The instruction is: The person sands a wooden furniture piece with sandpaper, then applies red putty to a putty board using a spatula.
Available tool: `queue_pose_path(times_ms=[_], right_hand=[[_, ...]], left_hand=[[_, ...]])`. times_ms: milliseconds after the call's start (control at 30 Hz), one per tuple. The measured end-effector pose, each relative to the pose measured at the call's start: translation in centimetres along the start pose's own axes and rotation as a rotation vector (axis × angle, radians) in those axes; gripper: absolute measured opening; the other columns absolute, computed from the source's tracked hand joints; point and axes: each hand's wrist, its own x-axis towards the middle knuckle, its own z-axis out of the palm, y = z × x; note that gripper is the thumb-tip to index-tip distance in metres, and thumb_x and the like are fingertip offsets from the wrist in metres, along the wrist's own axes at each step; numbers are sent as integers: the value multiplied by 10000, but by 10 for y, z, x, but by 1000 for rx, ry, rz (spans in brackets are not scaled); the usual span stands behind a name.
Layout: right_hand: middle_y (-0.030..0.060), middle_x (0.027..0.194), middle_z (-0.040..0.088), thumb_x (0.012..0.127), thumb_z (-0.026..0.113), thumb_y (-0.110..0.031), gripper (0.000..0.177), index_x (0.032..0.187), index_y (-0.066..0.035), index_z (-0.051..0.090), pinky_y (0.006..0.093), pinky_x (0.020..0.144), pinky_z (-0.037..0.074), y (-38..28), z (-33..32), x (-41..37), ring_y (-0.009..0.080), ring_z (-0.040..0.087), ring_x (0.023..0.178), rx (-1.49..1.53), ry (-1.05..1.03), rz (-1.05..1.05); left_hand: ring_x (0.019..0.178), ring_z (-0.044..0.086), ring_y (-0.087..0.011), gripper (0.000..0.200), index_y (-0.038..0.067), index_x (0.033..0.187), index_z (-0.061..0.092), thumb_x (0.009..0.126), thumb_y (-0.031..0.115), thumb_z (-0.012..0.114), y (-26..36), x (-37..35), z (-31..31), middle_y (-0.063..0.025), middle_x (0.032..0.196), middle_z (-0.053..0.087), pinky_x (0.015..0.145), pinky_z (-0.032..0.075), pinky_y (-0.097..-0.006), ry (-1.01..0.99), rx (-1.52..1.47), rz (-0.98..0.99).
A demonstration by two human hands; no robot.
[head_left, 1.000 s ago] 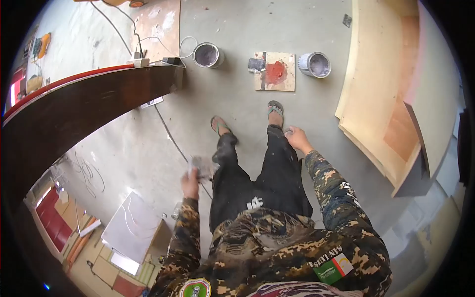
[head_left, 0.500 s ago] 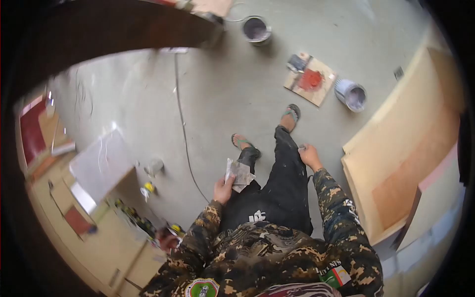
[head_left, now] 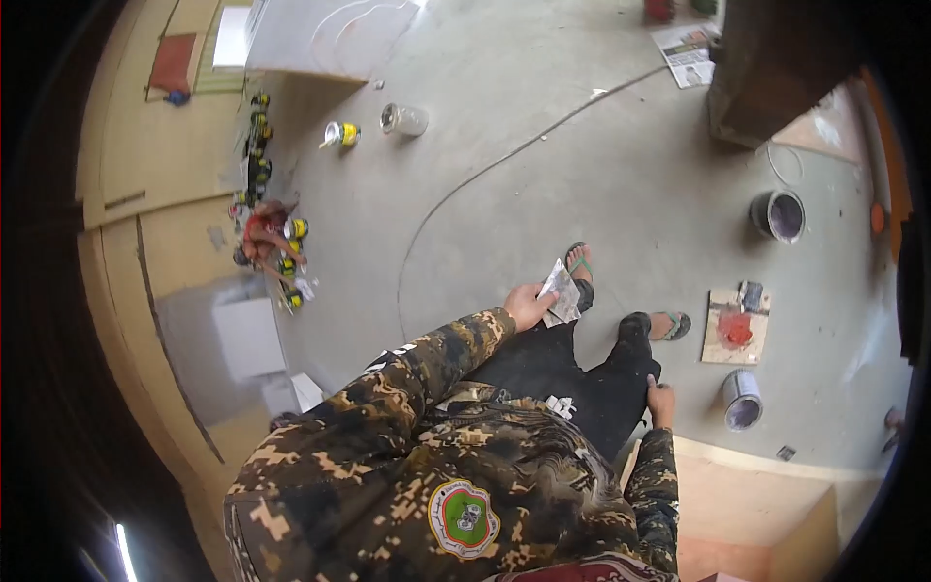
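My left hand [head_left: 527, 304] holds a crumpled grey sheet of sandpaper [head_left: 562, 291] out in front of my left leg. My right hand [head_left: 662, 403] hangs by my right thigh with the fingers curled; whether anything is in it I cannot tell. I stand on a concrete floor in flip-flops and dark trousers. A small wooden board with a red blob of paste [head_left: 736, 328] and a scraper lies to the right of my feet, between two open tins [head_left: 779, 215] [head_left: 742, 400].
A black cable [head_left: 465, 184] curves across the floor. Small yellow cans [head_left: 341, 134] and a glass jar [head_left: 403, 119] stand at the upper left beside plywood panels [head_left: 145, 145]. A dark cabinet [head_left: 776, 68] is at the upper right, with a newspaper [head_left: 689, 50] beside it. Pale wood panels [head_left: 756, 495] lie at the lower right.
The view has swung sharply round to the left. The board and tins now sit at my right. My left hand still holds the sandpaper, lifted slightly forward.
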Motion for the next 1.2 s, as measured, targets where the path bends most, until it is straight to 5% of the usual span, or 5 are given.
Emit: queue_pose_path(times_ms=[133, 567, 1033, 1133, 1200], right_hand=[[345, 950, 653, 888, 577, -567, 725, 959, 150, 655, 456, 815, 497, -26, 14, 2, 437, 654, 948, 148, -193, 245], [301, 876, 653, 884, 547, -374, 466, 797, 64, 680, 502, 818, 486, -92, 15, 13, 464, 622, 877, -529, -179, -367], [275, 934, 658, 854, 571, -381, 423, 899, 24, 688, 503, 831, 489, -143, -14, -25, 434, 628, 926, -422, -119, -200], [266, 1019, 659, 837, 600, -328, 379, 986, 8, 693, 478, 882, 492, -150, -21, -45, 413, 629, 982, -220, -80, -96], [271, 980, 661, 864, 585, -364, 407, 957, 17, 692, 474, 866, 491, -138, -17, -40, 418, 636, 960, -110, -55, -115]], left_hand=[[859, 684, -234, 428, -18, 1038, 686, 915, 381, 591, -43, 9, -33, -171, 892, 714, 797, 505, -359, 63, -116, -23], [778, 676, -233, 366, 2, 990, 695, 913, 338, 573, -184, 33, -121, -141, 826, 710, 748, 513, -357, 270, -324, -217], [751, 649, -322, 394, 35, 1010, 694, 927, 397, 562, -125, 46, -99, -170, 786, 672, 722, 492, -432, 43, -163, -80], [728, 589, -99, 396, 37, 980, 664, 922, 423, 595, -112, 38, -95, -16, 850, 662, 617, 430, -273, -13, -529, -207], [731, 604, -115, 351, 22, 1009, 644, 942, 362, 585, -93, 27, -84, -31, 876, 664, 608, 434, -270, 112, -575, -227]])
